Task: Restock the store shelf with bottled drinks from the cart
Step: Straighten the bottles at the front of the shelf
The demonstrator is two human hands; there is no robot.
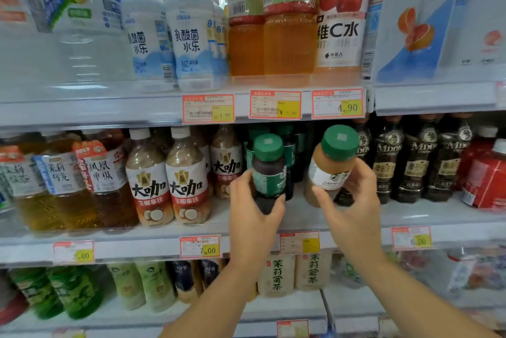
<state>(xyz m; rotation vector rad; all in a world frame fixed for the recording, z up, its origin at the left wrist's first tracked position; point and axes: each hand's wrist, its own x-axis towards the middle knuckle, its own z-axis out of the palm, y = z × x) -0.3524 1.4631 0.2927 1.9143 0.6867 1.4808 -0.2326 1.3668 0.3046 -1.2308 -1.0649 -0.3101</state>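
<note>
At the front of the white metal middle shelf point(410, 217), your left hand point(253, 217) wraps the upright dark green-capped plastic bottle point(269, 173), and your right hand point(353, 211) pinches the tilted beige green-capped bottle point(328, 170). Both look full, stiff and smooth-sleeved, so likely slippery: grip mid-body, not the cap.

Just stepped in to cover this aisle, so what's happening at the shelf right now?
A person is stocking drinks. The left hand grips a dark green-capped bottle and the right hand grips a milky-brown green-capped bottle, both caps up at the front of the middle shelf, in the gap between the coconut latte bottles and the black coffee bottles. Whether either bottle already rests on the shelf cannot be told.
</note>
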